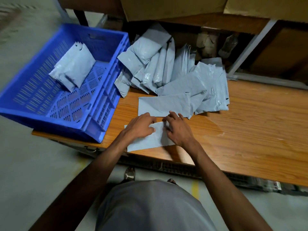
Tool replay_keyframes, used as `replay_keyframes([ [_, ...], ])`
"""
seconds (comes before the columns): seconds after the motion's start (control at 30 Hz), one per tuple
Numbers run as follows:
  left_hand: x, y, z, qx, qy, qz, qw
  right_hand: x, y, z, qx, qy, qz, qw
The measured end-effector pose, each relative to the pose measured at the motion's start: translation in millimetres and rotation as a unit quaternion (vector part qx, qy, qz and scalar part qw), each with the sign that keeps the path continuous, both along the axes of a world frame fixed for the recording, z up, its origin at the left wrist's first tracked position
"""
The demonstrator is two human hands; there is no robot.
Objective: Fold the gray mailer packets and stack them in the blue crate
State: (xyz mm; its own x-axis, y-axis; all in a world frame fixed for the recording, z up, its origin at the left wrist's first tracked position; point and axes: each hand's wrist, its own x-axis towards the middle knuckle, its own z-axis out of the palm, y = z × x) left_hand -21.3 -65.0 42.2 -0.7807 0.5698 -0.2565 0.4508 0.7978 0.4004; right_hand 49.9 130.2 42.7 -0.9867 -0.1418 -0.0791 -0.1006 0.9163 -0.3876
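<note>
A flat gray mailer packet [150, 140] lies on the wooden table [250, 130] near its front edge. My left hand [140, 125] presses on the packet's left part with curled fingers. My right hand [179, 129] rests on its right part, fingers bent at the upper edge. A second flat packet [165, 105] lies just behind them. A heap of gray mailer packets [166, 69] fills the back of the table. The blue crate [103, 104] stands at the left and holds a few folded packets [73, 67] leaning together.
Cardboard boxes [175, 7] and a wooden shelf sit behind the heap. A white metal leg [250, 47] slants at the back right. The crate overhangs the table's left corner. My shoes show on the gray floor [33, 164] below the front edge.
</note>
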Motion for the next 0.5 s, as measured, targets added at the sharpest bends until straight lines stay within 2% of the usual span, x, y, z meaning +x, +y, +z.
replay_keyframes([
  [0.17,-12.9,-21.0,56.4,0.034,0.056,0.037,0.997,-30.9,-14.7,51.8,-0.002,0.048,0.037,0.998],
  [0.23,-14.3,-31.5,86.4,0.045,0.097,0.062,0.992,-44.6,-20.8,76.9,-0.019,0.093,0.048,0.994],
  [0.5,-35.8,-89.3,181.0,0.06,0.185,0.164,0.967,-109.3,-51.9,181.8,-0.042,0.24,0.142,0.959],
])
